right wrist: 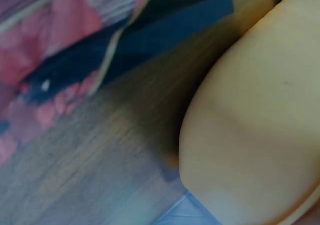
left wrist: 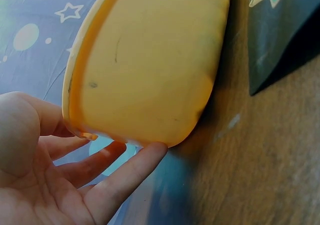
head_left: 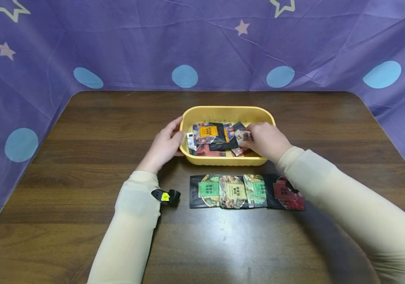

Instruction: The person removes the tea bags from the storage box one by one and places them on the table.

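A yellow plastic basin (head_left: pixel 228 161) stands on the table with a jumble of printed sachets (head_left: pixel 208 133) inside. My left hand (head_left: pixel 163 146) holds the basin's left end; in the left wrist view, its fingers (left wrist: pixel 125 177) lie along the outer wall and rim. Reaching in over the right end, my right hand (head_left: pixel 268 140) pinches a red-and-white sachet (head_left: pixel 242 139) among the others. The right wrist view shows only the basin's outer wall (right wrist: pixel 255 110), so the right fingertips are hidden there.
In front of the basin lies a row of several sachets (head_left: pixel 232 192), side by side with edges overlapping; the rightmost red-and-black sachet (head_left: pixel 283 192) is partly under my right forearm. A purple patterned cloth (head_left: pixel 216 47) hangs behind the wooden table (head_left: pixel 92 157).
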Available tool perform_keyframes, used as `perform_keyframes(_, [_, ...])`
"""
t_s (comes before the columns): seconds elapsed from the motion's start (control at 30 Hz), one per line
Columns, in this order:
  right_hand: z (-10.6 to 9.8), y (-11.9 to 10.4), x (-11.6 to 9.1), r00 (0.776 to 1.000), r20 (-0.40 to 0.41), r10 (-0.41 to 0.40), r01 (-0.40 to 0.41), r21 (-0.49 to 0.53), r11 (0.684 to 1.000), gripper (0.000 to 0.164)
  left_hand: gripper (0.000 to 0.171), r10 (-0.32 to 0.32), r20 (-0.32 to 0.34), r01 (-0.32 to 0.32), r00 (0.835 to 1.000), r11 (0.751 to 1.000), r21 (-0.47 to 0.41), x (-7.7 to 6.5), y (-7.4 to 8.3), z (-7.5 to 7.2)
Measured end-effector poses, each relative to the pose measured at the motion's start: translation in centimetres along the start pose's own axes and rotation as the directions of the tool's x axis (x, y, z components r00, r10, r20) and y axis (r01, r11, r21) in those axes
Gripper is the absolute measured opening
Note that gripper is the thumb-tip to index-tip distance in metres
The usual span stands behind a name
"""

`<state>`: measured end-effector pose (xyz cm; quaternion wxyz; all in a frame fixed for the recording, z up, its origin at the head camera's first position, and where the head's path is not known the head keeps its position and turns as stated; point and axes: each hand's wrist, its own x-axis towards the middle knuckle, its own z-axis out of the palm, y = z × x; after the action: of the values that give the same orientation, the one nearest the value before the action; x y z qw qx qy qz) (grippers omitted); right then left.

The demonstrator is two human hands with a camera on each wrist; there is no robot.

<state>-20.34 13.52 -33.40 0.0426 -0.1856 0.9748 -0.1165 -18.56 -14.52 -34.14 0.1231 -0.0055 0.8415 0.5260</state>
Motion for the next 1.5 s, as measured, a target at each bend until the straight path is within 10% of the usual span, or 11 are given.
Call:
perform_keyframes(0.67, [0.49,-0.56,0.32,0.995,0.034,0.095,-0.093,-0.050,0.994,0.042,0.055,0.000,-0.003,0.000,1.000,1.000,0.006,0.01,0.00,-0.02])
perform_keyframes(1.5, [0.32,-0.15,0.18,0.989,-0.096,0.113,-0.097,0.165,0.982,0.070,0.055,-0.003,0.000,0.003,1.000,1.000,0.006,-0.01,-0.05,-0.11])
